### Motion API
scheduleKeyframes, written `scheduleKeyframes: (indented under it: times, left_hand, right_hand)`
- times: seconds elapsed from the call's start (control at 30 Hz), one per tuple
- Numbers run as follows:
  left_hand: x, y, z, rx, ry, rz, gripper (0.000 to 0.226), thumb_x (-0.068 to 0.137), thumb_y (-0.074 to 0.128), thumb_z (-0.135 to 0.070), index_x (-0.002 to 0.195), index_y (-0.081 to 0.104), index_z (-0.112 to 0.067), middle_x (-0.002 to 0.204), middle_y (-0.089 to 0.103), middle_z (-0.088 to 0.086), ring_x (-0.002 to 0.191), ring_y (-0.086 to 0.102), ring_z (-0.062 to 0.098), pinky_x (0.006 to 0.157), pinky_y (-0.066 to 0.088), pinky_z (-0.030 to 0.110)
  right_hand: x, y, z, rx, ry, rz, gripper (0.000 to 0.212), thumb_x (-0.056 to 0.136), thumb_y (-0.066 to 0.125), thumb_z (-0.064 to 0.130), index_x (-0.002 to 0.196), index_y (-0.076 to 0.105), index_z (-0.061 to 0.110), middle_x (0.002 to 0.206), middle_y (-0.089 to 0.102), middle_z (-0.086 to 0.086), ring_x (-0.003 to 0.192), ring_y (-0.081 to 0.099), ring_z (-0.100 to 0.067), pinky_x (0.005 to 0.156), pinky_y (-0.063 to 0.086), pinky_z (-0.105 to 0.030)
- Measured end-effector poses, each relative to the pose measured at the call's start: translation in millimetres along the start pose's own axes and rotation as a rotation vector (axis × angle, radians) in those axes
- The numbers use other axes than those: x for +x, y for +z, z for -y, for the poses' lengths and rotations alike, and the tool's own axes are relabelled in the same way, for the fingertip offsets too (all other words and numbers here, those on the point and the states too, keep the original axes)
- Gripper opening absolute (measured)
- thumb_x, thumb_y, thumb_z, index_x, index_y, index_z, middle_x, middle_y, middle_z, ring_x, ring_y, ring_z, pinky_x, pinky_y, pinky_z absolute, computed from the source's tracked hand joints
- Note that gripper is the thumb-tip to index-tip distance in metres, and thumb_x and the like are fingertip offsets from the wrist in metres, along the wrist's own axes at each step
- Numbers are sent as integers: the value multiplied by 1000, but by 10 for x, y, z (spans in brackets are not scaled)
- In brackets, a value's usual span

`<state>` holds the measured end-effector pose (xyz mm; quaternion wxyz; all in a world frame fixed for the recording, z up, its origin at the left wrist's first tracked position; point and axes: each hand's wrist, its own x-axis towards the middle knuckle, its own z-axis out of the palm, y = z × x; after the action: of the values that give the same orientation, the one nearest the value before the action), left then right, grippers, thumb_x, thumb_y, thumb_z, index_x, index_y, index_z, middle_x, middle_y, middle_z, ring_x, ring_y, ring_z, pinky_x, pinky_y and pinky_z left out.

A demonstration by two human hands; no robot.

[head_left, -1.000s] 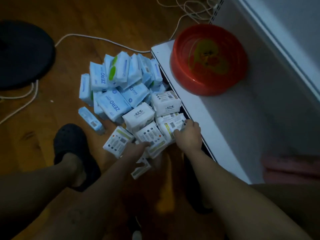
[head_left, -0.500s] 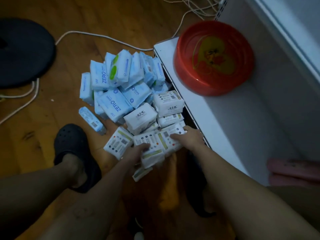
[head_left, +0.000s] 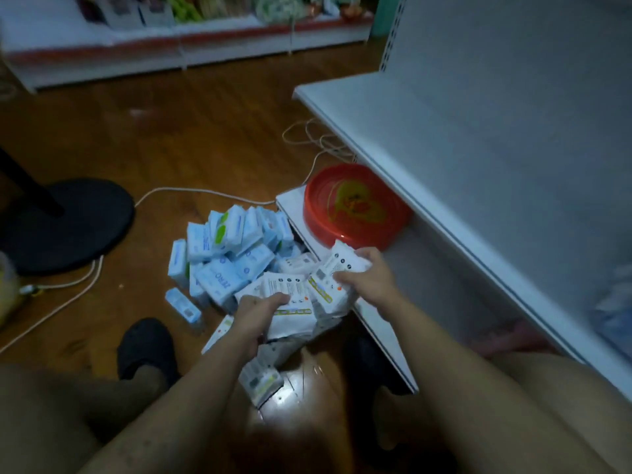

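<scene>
A pile of blue and white packets (head_left: 225, 254) lies on the wooden floor beside the low white shelf (head_left: 403, 295). Both my hands hold a bundle of white packets (head_left: 307, 295) lifted above the pile. My left hand (head_left: 256, 313) grips the bundle's near left side. My right hand (head_left: 369, 278) grips its right end, close to the shelf edge. One white packet (head_left: 261, 383) hangs or lies lower, under my left forearm. How many packets are in the bundle is hidden by my fingers.
A red round bowl (head_left: 355, 206) sits on the bottom shelf. A black round stand base (head_left: 65, 224) and white cables (head_left: 205, 192) lie on the floor to the left. An upper white shelf (head_left: 461, 138) overhangs at right. My black shoe (head_left: 145, 350) stands by the pile.
Both hands closed on a bundle of white packets and lifted it off the pile toward the shelf. My head tilted up, so more floor and a far shelf show.
</scene>
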<state>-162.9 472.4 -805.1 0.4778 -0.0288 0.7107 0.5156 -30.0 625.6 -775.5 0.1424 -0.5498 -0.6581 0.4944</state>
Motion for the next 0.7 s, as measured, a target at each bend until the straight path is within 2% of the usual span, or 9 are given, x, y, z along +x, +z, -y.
scheduleKeyframes:
  times: [0.07,0.13,0.2,0.3,0.37,0.47,0.57,0.63,0.7]
  left_hand:
    - [-235,123,-278,-7,141,-26,31,81,75,-22,91,47,-14,79,54,4,63,52,15,42,41,21]
    - [-467,227,-585,9,310,-80,36,81,77,-21,98,45,-15,85,54,4,65,50,13,47,41,24]
    - [-651,330,-900,6,476,-83,42,81,77,-22,104,43,-13,91,55,4,69,53,11,54,41,25]
    - [-836,569,-1279,-40,621,-23,43,81,77,-24,103,41,-14,95,53,1,79,57,15,63,45,28]
    - [-894,811,-1439,-55,651,17,40,79,78,-24,94,42,-17,97,54,4,81,58,19,63,45,30]
    - [-896,1274,-1541,-25,677,12,40,77,80,-28,92,45,-15,89,56,2,76,56,18,62,43,28]
    - [-829,1772,-1582,-38,700,-7,44,74,81,-38,87,43,-20,91,60,3,76,58,16,72,49,33]
    - [-786,2142,-1642,-86,650,48,52,72,81,-44,97,42,-19,98,60,4,85,61,19,84,51,37]
    - [-734,2523,-1698,-1,598,90,63,76,76,-51,112,37,-17,108,56,6,96,58,25,92,49,41]
  right_hand:
    - [-137,-375,362,-61,-93,-43,62,58,88,25,104,46,22,97,60,3,89,60,-18,82,52,-36]
    - [-254,-788,643,-160,-166,-49,65,61,88,29,109,44,19,96,58,4,86,58,-16,73,46,-29]
    - [-368,-1193,883,-257,-227,-38,59,63,87,30,106,49,18,92,60,4,82,58,-16,68,45,-29]
    - [-432,-1715,1132,-314,-305,-29,45,64,87,22,100,60,18,92,68,0,83,65,-18,72,51,-30]
    - [-425,-2043,1244,-335,-320,-7,41,66,86,16,100,63,18,89,69,2,81,65,-16,72,52,-29]
    - [-388,-2498,1353,-378,-287,52,45,70,83,13,109,61,20,94,66,3,81,61,-11,67,50,-23]
    - [-189,-2861,1335,-465,-193,122,55,72,83,15,120,56,18,99,63,-2,83,62,-16,78,52,-33]
    - [-6,-3087,1254,-513,-122,169,54,75,81,12,122,55,16,101,63,-5,83,64,-19,83,55,-38]
    - [181,-3296,1147,-553,-85,168,54,78,78,11,126,54,14,112,63,-8,89,65,-20,87,55,-39]
